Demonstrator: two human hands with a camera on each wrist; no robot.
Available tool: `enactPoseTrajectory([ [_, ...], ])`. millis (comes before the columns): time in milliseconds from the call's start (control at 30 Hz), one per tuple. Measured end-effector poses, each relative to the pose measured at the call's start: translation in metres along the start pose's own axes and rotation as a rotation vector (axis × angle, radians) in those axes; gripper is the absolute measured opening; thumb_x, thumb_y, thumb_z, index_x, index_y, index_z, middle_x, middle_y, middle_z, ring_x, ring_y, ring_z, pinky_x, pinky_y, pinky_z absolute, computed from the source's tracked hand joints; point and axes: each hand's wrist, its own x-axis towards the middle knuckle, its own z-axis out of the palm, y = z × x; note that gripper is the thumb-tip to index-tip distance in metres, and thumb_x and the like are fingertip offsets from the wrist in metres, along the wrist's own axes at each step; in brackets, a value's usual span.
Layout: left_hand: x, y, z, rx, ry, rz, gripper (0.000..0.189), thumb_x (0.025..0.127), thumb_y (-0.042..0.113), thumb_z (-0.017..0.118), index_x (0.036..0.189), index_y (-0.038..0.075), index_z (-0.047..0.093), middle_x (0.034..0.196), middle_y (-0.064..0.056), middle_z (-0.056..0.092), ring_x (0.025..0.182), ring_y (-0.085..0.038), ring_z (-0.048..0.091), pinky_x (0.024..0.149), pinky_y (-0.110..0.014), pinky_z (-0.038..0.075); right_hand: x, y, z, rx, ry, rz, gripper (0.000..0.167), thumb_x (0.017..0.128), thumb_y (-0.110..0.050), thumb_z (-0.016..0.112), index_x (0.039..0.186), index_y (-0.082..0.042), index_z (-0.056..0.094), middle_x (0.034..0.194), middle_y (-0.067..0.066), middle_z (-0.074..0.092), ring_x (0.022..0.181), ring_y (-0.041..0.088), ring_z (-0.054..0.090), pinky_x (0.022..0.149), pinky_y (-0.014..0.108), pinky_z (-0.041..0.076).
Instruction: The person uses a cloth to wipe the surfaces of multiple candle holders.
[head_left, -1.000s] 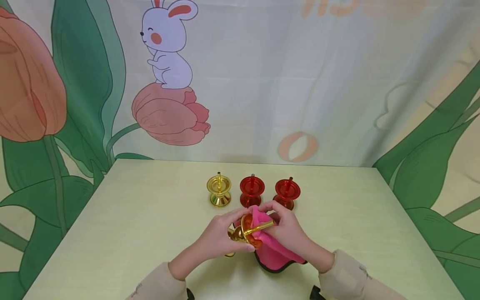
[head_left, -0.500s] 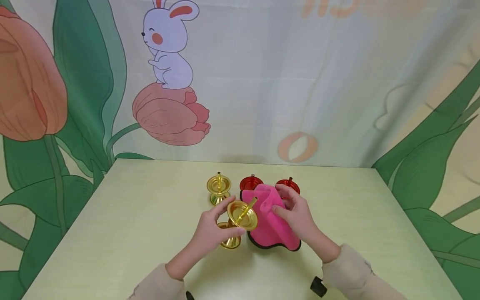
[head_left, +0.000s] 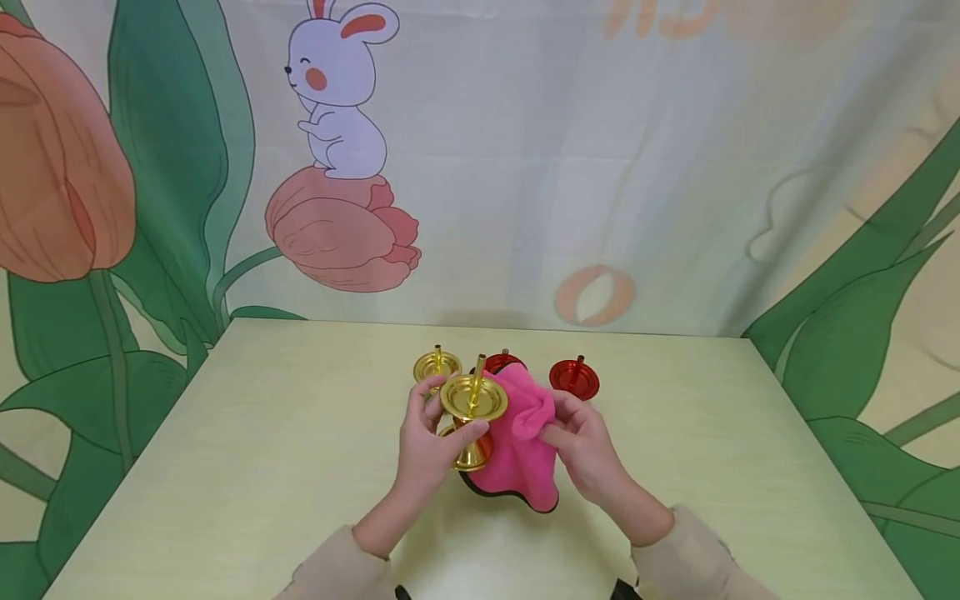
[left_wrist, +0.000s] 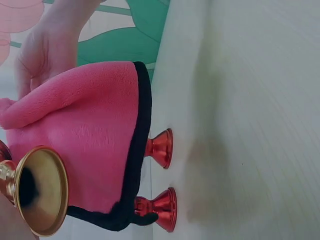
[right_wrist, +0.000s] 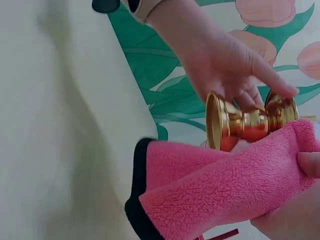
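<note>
A person's left hand [head_left: 423,446] grips a small gold stand [head_left: 474,398] between thumb and fingers, near the middle of the table [head_left: 300,433]. The stand is nearly upright, its dish and thin post on top. The right hand [head_left: 588,454] pinches a black-edged pink cloth [head_left: 517,475], which hangs just beside the stand's flared base; whether they touch cannot be told.

The step in hand appears to be wiping the gold stand. The next stroke likely calls for a steady left grip while the cloth is brought fully against the metal.

Beyond the hands stand another gold stand [head_left: 448,367], a red stand [head_left: 504,360] partly hidden by the cloth, and a second red stand [head_left: 574,381]. These are the nearest obstacles, and a swinging cloth hem could catch them. The side edges lie well apart from the hands; the far edge meets a printed curtain [head_left: 487,208]. Toward the person, the tabletop gives more room.
</note>
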Motion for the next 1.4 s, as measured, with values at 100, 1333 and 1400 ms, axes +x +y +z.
enactPoseTrajectory([
  [100, 0.000, -0.001, 0.002, -0.017, 0.015, -0.006, 0.065, 0.070, 0.006, 0.072, 0.122, 0.007, 0.035, 0.127, 0.000, 0.052, 0.109, -0.011, 0.051, 0.086, -0.022, 0.045, -0.004, 0.000, 0.005, 0.030, -0.056, 0.006, 0.032, 0.083, 0.006, 0.047, 0.105, -0.016, 0.053, 0.094, -0.006, 0.056, 0.087, 0.009, 0.054, 0.076, 0.020, 0.049],
  [1333, 0.002, 0.005, -0.003, 0.370, -0.091, 0.025, 0.051, 0.082, 0.029, 0.061, 0.128, 0.013, 0.046, 0.139, -0.004, 0.037, 0.132, -0.023, 0.026, 0.103, -0.051, 0.026, 0.003, 0.005, 0.007, 0.049, 0.004, 0.028, 0.024, 0.083, 0.010, 0.044, 0.102, -0.005, 0.044, 0.089, -0.009, 0.063, 0.085, 0.007, 0.059, 0.077, 0.022, 0.050],
  [1400, 0.000, 0.008, -0.001, 0.430, -0.055, 0.092, 0.049, 0.082, 0.027, 0.062, 0.125, 0.008, 0.049, 0.132, -0.009, 0.046, 0.125, -0.026, 0.038, 0.100, -0.047, 0.033, 0.003, 0.004, 0.008, 0.031, 0.038, 0.031, 0.024, 0.083, 0.010, 0.045, 0.104, -0.002, 0.042, 0.089, -0.010, 0.063, 0.085, 0.007, 0.059, 0.077, 0.021, 0.050],
])
